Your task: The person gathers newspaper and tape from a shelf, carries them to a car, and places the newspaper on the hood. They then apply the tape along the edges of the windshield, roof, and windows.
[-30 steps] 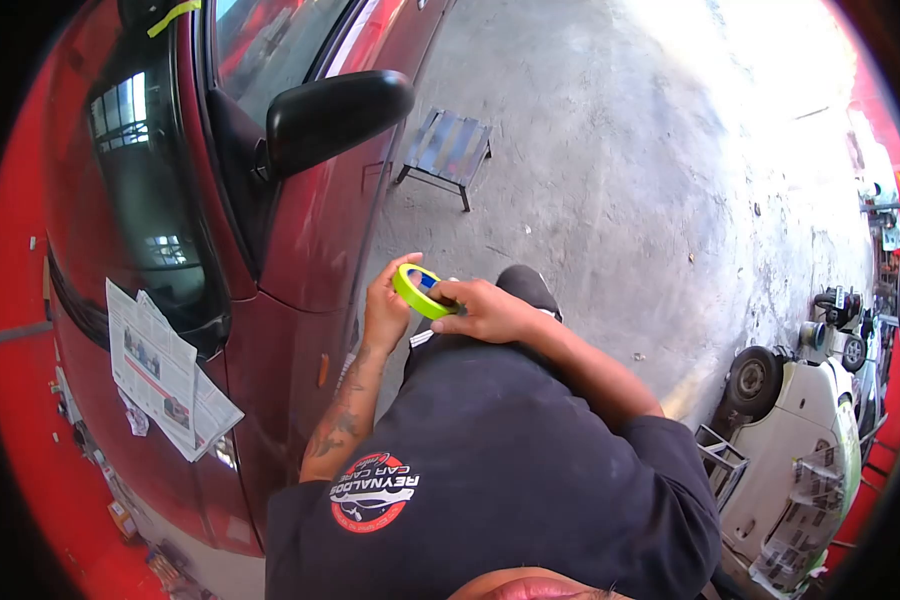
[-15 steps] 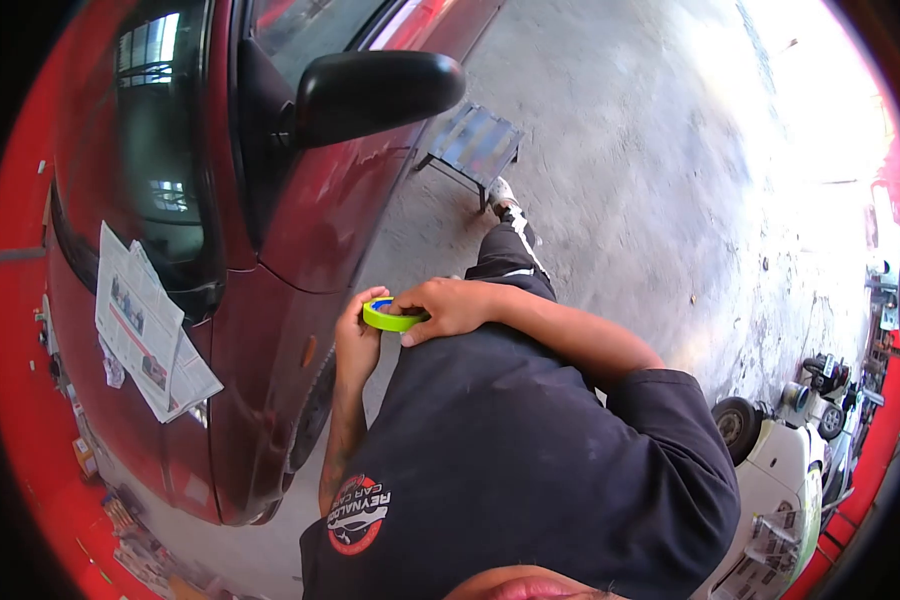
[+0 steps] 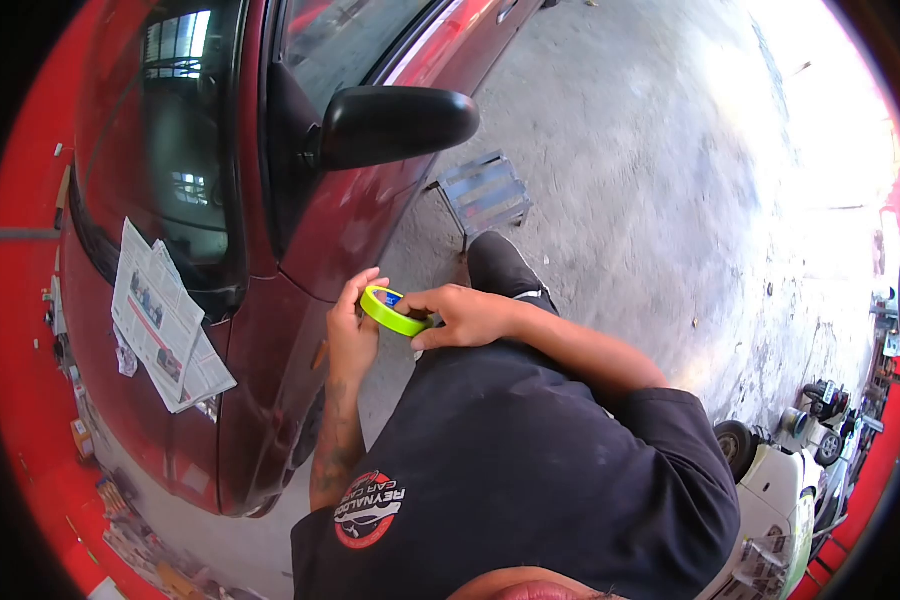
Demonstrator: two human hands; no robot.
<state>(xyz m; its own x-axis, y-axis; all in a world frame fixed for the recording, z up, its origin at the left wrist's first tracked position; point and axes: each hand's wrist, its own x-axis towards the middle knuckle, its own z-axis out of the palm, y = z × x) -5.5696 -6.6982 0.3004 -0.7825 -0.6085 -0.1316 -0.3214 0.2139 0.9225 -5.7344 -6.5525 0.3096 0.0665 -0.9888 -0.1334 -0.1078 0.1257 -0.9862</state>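
Head view: a roll of yellow-green tape [image 3: 394, 314] is held between both hands beside a dark red car [image 3: 315, 262]; its far rim is cupped by the partly open left hand [image 3: 354, 318], its near rim gripped by the curled right hand [image 3: 459, 316]. Newspaper sheets [image 3: 160, 318] are seen on the hood.

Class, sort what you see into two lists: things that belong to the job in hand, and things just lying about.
Job in hand:
- yellow-green tape roll, held by the left hand and right hand
- probably the dark red car and the newspaper on it

Lying about, apparently:
- low metal stand
- crumpled scrap
- white vehicle
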